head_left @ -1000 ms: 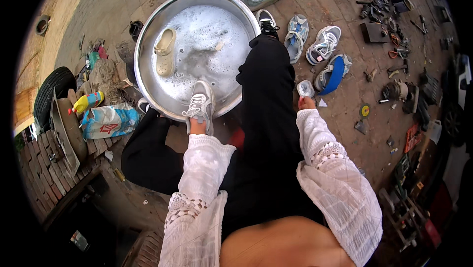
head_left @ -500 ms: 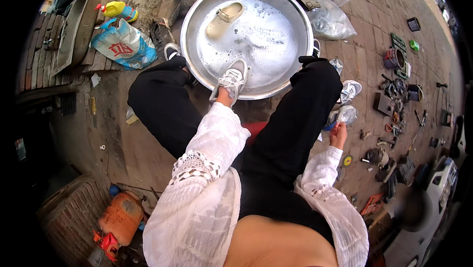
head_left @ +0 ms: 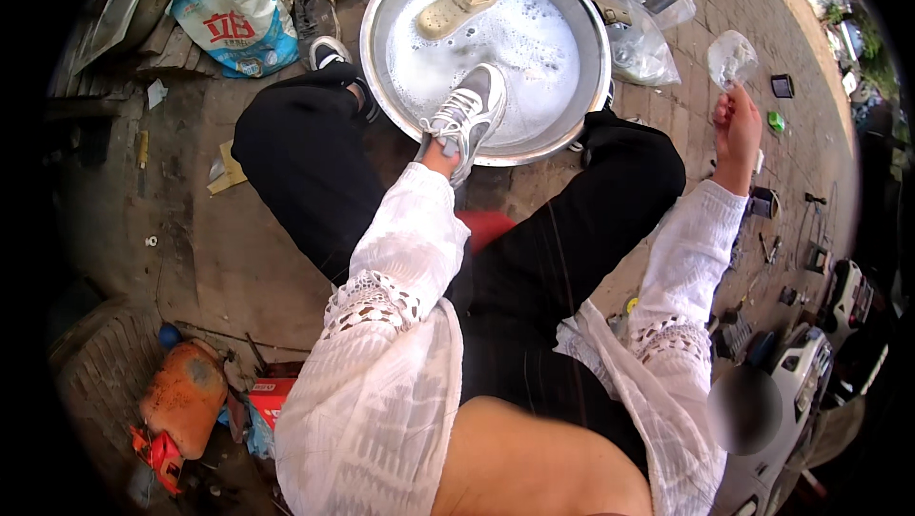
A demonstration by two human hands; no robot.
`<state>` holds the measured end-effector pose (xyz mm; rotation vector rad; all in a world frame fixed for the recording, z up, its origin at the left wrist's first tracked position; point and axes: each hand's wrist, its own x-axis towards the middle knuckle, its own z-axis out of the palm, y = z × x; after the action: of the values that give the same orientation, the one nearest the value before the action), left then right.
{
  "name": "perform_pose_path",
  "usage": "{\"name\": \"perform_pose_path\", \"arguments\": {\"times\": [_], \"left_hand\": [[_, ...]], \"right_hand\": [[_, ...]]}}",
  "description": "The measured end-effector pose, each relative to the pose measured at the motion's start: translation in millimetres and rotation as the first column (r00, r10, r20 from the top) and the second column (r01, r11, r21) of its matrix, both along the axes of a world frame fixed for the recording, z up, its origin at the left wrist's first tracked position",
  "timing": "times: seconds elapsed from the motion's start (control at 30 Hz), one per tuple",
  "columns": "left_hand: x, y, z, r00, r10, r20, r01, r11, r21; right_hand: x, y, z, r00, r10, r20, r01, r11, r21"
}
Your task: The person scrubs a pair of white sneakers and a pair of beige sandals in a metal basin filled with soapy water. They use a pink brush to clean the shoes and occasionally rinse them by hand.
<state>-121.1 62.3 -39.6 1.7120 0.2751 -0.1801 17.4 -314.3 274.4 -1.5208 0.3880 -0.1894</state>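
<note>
A grey and white lace-up sneaker (head_left: 474, 116) is held over the near rim of a wide metal basin (head_left: 369, 78). My left hand (head_left: 440, 158) grips it at its opening, with the fingers hidden by the shoe. Foamy white water (head_left: 534, 87) fills the basin, and a beige clog (head_left: 456, 9) floats toward its far side. Out to the right, my raised right hand (head_left: 739, 130) is closed in a pinch on a clear, crumpled piece of plastic (head_left: 732, 59).
A blue and white detergent bag (head_left: 238, 25) stands left of the basin. Clear plastic bags (head_left: 640, 44) lie at its right. An orange gas cylinder (head_left: 186, 397) is at the lower left. Scattered tools and pots (head_left: 762, 202) sit on the brick paving, with a white car (head_left: 786, 411) beyond.
My right hand has swung up and outward from low beside my right knee, carrying the clear plastic. My left hand still holds the sneaker, now turned slightly, while the view has shifted.
</note>
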Motion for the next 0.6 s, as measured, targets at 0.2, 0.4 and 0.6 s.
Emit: {"name": "perform_pose_path", "arguments": {"times": [0.2,0.4,0.6], "left_hand": [[56.9,-16.8,-8.5,0.995,0.074,0.066,-0.078,0.995,0.061],[175.6,-36.3,48.5,0.950,0.070,0.306,-0.151,0.957,0.249],[258.4,-75.2,70.4,0.933,-0.103,0.345,-0.094,0.855,0.510]], "right_hand": [[65.0,73.3,-23.6,0.962,0.260,-0.082,-0.244,0.955,0.167],[96.9,95.9,-48.3,0.943,0.294,-0.155,-0.288,0.956,0.061],[111.8,90.2,-38.9,0.976,0.204,-0.073,-0.209,0.976,-0.066]]}}
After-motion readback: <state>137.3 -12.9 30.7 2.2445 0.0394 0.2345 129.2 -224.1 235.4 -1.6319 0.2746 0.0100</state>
